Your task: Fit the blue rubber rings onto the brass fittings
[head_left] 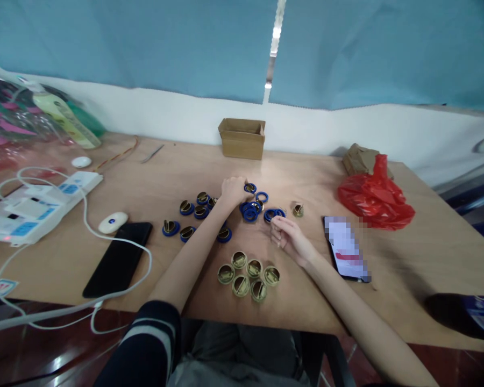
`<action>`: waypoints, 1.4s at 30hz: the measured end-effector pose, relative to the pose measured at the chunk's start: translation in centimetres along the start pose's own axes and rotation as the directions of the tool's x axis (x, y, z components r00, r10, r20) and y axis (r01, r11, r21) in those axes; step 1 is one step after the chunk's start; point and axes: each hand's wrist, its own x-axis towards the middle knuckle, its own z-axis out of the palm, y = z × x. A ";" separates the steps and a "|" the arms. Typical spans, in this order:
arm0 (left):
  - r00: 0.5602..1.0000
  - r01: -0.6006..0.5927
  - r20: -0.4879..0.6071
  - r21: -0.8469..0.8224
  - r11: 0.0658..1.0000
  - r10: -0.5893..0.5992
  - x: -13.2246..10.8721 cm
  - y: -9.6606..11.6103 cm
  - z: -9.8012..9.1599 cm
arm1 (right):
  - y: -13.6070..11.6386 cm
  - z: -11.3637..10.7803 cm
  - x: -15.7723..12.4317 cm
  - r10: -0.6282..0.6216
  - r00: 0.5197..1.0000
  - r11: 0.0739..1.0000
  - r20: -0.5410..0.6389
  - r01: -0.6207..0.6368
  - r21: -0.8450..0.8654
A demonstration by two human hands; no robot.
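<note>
I am monitoring the table (298, 172) and taking the pile of blue rings (246, 207) as the reference point. The left hand (233, 191) is resting just left of and beyond the pile, with fingers curling against a blue-ringed cap (250, 187); I am unable to tell whether they are gripping it. The right hand (288, 236) is hovering right of and nearer than the pile, fingers bending inward beside two overlapping rings (280, 212); again, I am unable to confirm a grasp.

CAUTION, in my judgement:

1. The rings are overlapping, so a pinch could be lifting two at once or dragging neighbours along.

2. The left forearm (197, 250) is crossing the finished caps (200, 212) left of the pile and partly hiding them; a low sweep could be scattering them.

3. Six bare caps (254, 268) are sitting nearer than the pile, between both forearms; a dropping wrist could be tipping them towards the front edge.

4. One lone cap (297, 209) is lying right of the pile, where a careless knuckle could be knocking it away.

5. A white cable (150, 262) is looping over the black phone (113, 266), left of and nearer than the pile; a snagging sleeve could be pulling both.
</note>
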 end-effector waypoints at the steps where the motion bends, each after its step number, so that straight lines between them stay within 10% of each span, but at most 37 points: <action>1: 1.000 0.012 0.001 0.000 1.000 -0.012 0.0 0.2 0.0 | 0.0 0.0 0.0 0.005 1.000 1.000 0.002 -0.005 0.002; 35: 0.984 -0.141 -0.130 -0.151 0.978 0.121 -0.3 0.5 0.2 | -0.5 -0.2 -0.1 -0.127 0.992 0.990 -0.010 0.126 -0.067; 38: 0.957 -0.202 -0.246 -0.181 0.963 0.154 -2.6 0.7 -1.1 | -1.0 -0.6 -0.1 -0.190 0.981 0.980 -0.026 0.188 -0.058; 42: 0.806 -0.494 -0.490 -0.250 0.833 0.331 -7.3 1.4 -1.6 | -1.6 -0.8 -0.2 -0.200 0.976 0.980 -0.082 0.197 -0.041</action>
